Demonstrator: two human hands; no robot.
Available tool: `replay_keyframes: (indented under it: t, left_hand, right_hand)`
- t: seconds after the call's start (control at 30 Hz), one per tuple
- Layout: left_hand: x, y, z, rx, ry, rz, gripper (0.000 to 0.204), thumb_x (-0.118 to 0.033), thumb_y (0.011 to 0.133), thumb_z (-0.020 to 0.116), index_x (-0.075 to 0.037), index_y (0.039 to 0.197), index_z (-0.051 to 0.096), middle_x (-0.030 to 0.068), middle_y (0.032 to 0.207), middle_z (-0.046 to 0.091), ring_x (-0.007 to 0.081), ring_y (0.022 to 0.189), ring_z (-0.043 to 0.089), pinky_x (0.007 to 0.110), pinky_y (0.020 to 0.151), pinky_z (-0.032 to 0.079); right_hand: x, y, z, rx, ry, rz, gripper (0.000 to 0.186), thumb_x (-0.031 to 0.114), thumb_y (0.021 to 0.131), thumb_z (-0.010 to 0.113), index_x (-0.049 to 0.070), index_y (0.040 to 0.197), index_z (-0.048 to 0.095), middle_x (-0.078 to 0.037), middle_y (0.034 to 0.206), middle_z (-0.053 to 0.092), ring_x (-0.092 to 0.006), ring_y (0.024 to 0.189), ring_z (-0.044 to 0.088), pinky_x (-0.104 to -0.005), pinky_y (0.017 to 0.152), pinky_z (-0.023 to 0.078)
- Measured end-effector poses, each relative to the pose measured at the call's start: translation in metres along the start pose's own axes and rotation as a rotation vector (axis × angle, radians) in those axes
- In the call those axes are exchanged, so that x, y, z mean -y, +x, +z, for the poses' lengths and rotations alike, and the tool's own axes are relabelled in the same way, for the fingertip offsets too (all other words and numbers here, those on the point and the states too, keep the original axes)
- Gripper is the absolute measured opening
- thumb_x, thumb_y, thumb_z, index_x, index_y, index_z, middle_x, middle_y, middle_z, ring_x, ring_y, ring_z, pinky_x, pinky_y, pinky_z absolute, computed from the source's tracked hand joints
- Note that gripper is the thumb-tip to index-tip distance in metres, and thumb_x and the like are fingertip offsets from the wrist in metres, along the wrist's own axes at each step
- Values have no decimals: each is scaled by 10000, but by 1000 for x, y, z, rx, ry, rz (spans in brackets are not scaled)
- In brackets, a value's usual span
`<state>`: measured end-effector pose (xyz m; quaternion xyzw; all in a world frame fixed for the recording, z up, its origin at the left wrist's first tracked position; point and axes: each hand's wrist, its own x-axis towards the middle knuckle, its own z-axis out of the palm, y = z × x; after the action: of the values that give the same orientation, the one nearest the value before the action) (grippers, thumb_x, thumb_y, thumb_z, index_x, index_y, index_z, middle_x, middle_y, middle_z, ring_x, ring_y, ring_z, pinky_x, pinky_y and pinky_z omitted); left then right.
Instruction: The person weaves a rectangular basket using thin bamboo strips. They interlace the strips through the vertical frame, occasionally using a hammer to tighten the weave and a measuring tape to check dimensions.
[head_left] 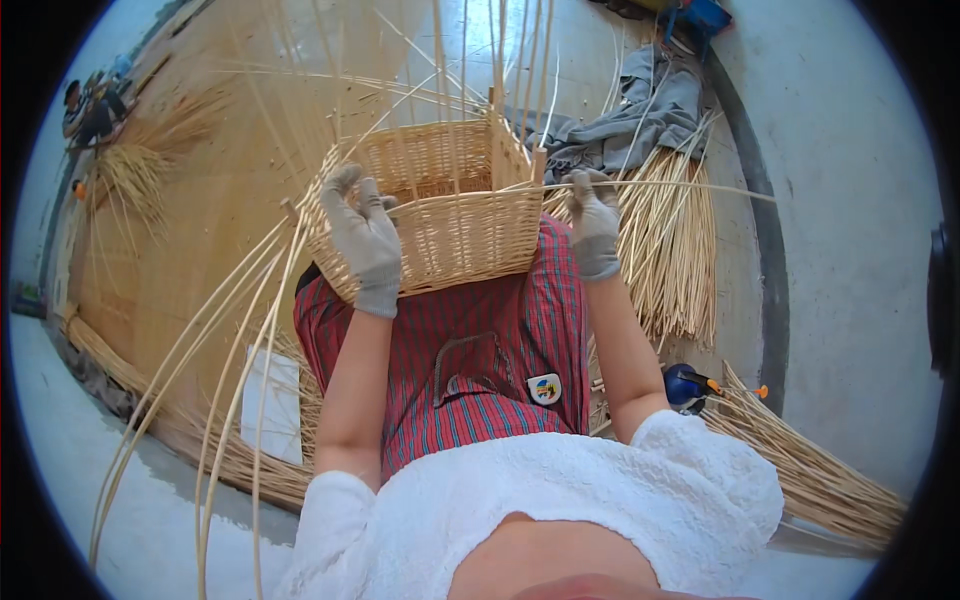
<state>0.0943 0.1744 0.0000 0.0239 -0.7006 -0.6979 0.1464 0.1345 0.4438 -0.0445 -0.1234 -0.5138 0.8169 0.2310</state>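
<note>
A rectangular wicker basket, part-woven, rests on my lap with long upright stakes rising from its walls. My left hand, in a grey-white glove, is at the basket's front left corner, its fingers curled at the rim; whether they grip a rod there cannot be made out. Just beyond the front right corner, my gloved right hand pinches a thin willow rod. That rod runs from the basket's rim out to the right. Several long rods stick out from the left corner, bending down toward the lower left.
A large bundle of rods lies to the right, with grey cloth at its far end. Another bundle is at lower right beside a dark blue round object. More rods lie far left, near a seated person.
</note>
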Motion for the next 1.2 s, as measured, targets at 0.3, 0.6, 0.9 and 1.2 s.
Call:
replay_keyframes:
  t: [0.3, 0.6, 0.9, 1.2]
  left_hand:
    - [22, 7, 62, 530, 796, -106, 498, -469, 1029, 429, -61, 1109, 704, 221, 1108, 697, 411, 1081, 630, 493, 950, 480]
    - [26, 15, 64, 565, 704, -298, 430, -467, 954, 642, -49, 1028, 705, 134, 819, 705, 246, 606, 652, 403, 624, 524]
    - [18, 23, 73, 696, 992, -41, 439, -490, 936, 616, -92, 1076, 737, 198, 1049, 726, 368, 972, 681, 439, 865, 521]
    - [23, -46, -77, 377, 584, 409, 450, -102, 886, 724, -120, 1311, 577, 119, 1215, 649, 272, 995, 675, 346, 862, 542]
  right_hand:
    - [36, 60, 109, 271, -650, -893, 392, 39, 949, 597, 85, 1338, 581, -84, 1088, 704, -219, 942, 686, -299, 835, 552]
    - [-1, -18, -20, -2, -395, 29, 209, 189, 1045, 499, 28, 1092, 624, -84, 896, 689, -191, 735, 682, -303, 748, 574]
    - [-13, 46, 75, 894, -1968, -353, 302, 234, 976, 482, 178, 1229, 639, -172, 1192, 698, -364, 1141, 655, -490, 1019, 458]
    - [-16, -45, 63, 95, -450, -308, 236, 203, 973, 668, 42, 1145, 684, -105, 936, 692, -148, 875, 660, -286, 828, 538]
